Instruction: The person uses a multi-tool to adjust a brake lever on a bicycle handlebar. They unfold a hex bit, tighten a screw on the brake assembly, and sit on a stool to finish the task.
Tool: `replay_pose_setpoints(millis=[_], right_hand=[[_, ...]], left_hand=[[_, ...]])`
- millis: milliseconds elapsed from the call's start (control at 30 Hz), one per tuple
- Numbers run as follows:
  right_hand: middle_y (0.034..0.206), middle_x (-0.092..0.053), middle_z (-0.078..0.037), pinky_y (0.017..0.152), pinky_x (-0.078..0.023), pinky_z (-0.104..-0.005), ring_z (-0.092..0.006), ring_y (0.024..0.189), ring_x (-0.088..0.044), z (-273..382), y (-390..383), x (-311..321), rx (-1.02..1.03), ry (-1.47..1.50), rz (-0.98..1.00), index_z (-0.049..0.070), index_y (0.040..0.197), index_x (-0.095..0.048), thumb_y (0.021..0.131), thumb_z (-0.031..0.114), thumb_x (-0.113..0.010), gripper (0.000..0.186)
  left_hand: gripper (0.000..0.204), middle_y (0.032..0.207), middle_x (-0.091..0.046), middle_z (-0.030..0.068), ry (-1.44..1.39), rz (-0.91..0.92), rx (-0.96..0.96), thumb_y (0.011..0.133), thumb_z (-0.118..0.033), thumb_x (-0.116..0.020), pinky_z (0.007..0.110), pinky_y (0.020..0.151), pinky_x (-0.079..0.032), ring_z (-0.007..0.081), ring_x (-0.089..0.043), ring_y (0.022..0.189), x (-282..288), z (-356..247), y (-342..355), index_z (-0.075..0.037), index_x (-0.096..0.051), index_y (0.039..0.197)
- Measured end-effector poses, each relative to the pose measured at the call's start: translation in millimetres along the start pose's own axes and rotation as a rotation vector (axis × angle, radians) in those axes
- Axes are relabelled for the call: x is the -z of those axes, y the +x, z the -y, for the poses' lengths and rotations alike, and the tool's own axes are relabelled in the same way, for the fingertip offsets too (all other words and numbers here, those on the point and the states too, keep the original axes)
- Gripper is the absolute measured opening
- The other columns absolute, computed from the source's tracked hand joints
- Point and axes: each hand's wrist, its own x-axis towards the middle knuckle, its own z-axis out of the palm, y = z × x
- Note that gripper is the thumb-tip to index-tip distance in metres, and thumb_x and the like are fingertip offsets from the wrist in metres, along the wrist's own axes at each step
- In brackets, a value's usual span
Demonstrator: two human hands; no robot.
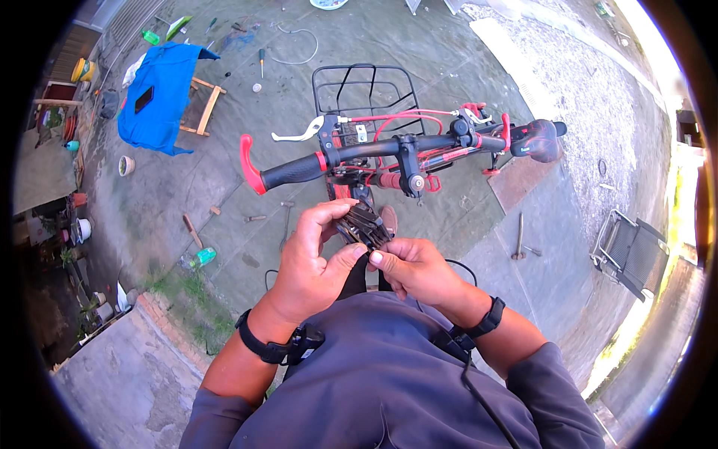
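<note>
Both my hands are raised in front of my body, around a dark piece of several narrow parallel metal parts (364, 224). Its exact kind I cannot make out; it resembles a folded multi-tool. My left hand (308, 258) grips it from the left, thumb at its lower edge and fingers over its top. On the lower right, my right hand (416, 271) pinches it between thumb and curled fingers. Just beyond is a bicycle's black handlebar (441, 144), with a black grip (294, 171), red bar end (251, 164) and silver brake lever (299, 131).
A black wire rack (366, 87) lies beyond the handlebar. At far left, a blue cloth (161, 101) with a phone (144, 99) covers a wooden stool (211, 110). Hammers (192, 230) (520, 238) and a screwdriver (262, 61) lie around. A folded chair (632, 252) is right.
</note>
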Motion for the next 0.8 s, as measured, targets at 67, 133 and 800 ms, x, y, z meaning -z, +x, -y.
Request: replay_pose_setpoints(millis=[67, 133, 800], right_hand=[[0.065, -0.057, 0.002, 0.051, -0.043, -0.0231, -0.0067, 0.053, -0.053, 0.5, -1.0, 2.4, -0.013, 0.019, 0.062, 0.003, 0.098, -0.065, 0.102, 0.031, -0.059, 0.029], [0.071, -0.060, 0.000, 0.055, -0.046, -0.0236, -0.0087, 0.059, -0.057, 1.5, -4.6, 6.6, -0.013, 0.043, 0.117, 0.002, 0.103, -0.064, 0.103, 0.033, -0.058, 0.032], [0.107, -0.063, -0.002, 0.070, -0.058, -0.0271, -0.0098, 0.089, -0.064, 4.8, 22.4, 7.9, 0.344, 0.027, -0.019, 0.005, 0.132, -0.054, 0.103, 0.026, -0.059, 0.036]], left_hand=[[0.049, 0.130, -0.056, 0.0150, -0.024, 0.028, 0.025, 0.093, -0.003, -0.067, 0.039, 0.103, -0.049, 0.0217, -0.058, 0.120, 1.9, -2.4, 0.3, 0.002, -0.041, 0.134], [0.048, 0.130, -0.056, 0.0145, -0.234, 0.012, 0.140, 0.095, -0.005, -0.065, 0.039, 0.103, -0.048, 0.0214, -0.057, 0.120, 3.2, -1.4, 0.6, 0.002, -0.040, 0.135], [0.038, 0.125, -0.053, 0.0077, -0.365, 0.017, 0.315, 0.097, -0.008, -0.064, 0.033, 0.104, -0.045, 0.0163, -0.053, 0.121, -0.9, -3.7, -0.8, 0.002, -0.051, 0.132]])
